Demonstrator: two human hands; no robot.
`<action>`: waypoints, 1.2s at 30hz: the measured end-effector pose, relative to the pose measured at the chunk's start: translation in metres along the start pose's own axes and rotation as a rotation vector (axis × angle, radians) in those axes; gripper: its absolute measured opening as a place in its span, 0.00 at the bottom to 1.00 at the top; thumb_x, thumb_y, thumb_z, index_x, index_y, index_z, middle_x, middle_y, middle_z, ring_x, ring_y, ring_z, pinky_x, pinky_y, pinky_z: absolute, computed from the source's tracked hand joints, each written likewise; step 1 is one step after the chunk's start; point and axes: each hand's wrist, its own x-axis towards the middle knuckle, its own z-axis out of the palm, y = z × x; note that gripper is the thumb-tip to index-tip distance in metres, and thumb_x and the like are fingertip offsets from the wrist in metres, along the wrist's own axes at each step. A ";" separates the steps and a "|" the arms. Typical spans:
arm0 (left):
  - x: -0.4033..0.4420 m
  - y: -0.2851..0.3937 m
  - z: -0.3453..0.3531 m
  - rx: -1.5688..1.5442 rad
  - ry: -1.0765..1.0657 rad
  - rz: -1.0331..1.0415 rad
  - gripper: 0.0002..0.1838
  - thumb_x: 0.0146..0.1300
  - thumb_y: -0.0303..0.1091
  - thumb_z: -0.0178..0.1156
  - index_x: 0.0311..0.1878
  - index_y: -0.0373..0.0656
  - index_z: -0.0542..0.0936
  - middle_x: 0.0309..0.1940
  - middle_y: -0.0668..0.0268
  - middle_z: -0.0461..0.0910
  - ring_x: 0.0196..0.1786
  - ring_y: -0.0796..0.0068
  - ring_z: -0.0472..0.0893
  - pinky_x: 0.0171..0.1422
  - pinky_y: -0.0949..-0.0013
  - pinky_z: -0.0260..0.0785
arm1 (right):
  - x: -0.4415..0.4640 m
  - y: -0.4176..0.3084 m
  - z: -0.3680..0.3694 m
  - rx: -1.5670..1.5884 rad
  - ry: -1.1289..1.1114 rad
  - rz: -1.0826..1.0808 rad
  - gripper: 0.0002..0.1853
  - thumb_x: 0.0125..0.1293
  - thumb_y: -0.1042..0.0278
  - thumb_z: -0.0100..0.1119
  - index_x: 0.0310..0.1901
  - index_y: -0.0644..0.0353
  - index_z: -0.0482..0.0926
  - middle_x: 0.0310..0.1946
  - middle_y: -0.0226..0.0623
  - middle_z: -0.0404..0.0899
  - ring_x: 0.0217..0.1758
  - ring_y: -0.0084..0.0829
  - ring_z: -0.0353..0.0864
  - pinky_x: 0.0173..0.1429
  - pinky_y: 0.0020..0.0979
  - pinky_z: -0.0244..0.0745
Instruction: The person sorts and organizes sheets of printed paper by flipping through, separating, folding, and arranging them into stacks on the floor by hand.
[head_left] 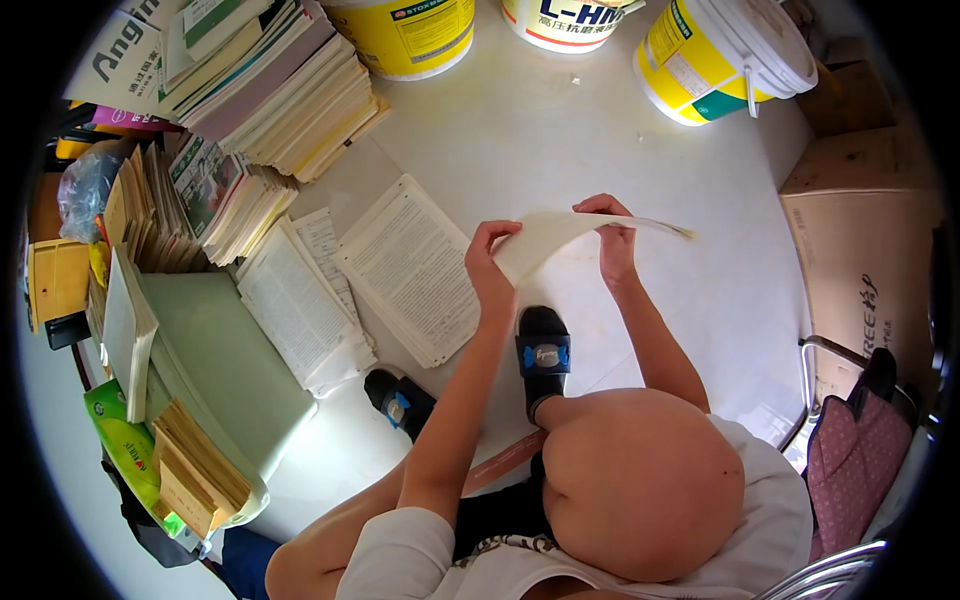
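Observation:
Both hands hold a thin sheaf of paper (545,240) above the floor, its sheets bowed into a curve. My left hand (489,262) is closed on the near left end, fingers folded over the edge. Farther right, my right hand (615,240) pinches the sheaf from both sides, and its far end sticks out beyond the fingers. Below and left of my left hand lies a pile of printed sheets (408,265) on the floor. Beside it is another loose printed pile (300,300), partly over a handwritten sheet (322,240).
Tall stacks of books and papers (300,100) rise at upper left. Yellow-and-white buckets (690,65) stand at the back. Cardboard boxes (860,260) and a metal-framed chair with a pink cushion (860,450) are on the right. A pale green stool (220,340) stands left, near my slippers (545,350).

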 end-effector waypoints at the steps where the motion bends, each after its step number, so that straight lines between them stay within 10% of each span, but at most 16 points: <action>1: -0.003 0.004 0.000 0.067 -0.006 0.028 0.10 0.62 0.14 0.65 0.45 0.36 0.82 0.44 0.62 0.85 0.48 0.76 0.83 0.58 0.74 0.75 | -0.001 0.001 0.000 -0.001 -0.001 0.000 0.10 0.63 0.83 0.54 0.41 0.62 0.84 0.39 0.30 0.83 0.48 0.21 0.78 0.59 0.27 0.71; 15: -0.048 -0.057 -0.034 0.386 -0.207 0.000 0.16 0.66 0.27 0.62 0.57 0.38 0.80 0.51 0.56 0.85 0.55 0.65 0.82 0.65 0.66 0.72 | -0.035 0.065 -0.006 -0.106 -0.067 0.090 0.07 0.75 0.72 0.63 0.48 0.65 0.85 0.42 0.34 0.87 0.46 0.23 0.83 0.54 0.26 0.79; 25: -0.073 -0.001 -0.049 0.462 -0.099 0.045 0.20 0.80 0.40 0.53 0.61 0.30 0.75 0.50 0.40 0.83 0.54 0.35 0.82 0.58 0.50 0.75 | -0.036 -0.009 0.026 -0.594 -0.134 -0.087 0.10 0.75 0.70 0.63 0.52 0.66 0.85 0.44 0.42 0.89 0.47 0.26 0.84 0.55 0.31 0.78; 36: -0.014 0.124 -0.115 0.642 -0.147 0.108 0.22 0.74 0.38 0.59 0.62 0.30 0.78 0.53 0.36 0.84 0.58 0.32 0.81 0.65 0.48 0.75 | -0.016 -0.096 0.077 -0.550 -0.336 -0.143 0.15 0.77 0.69 0.61 0.59 0.68 0.82 0.46 0.39 0.89 0.50 0.26 0.82 0.60 0.31 0.77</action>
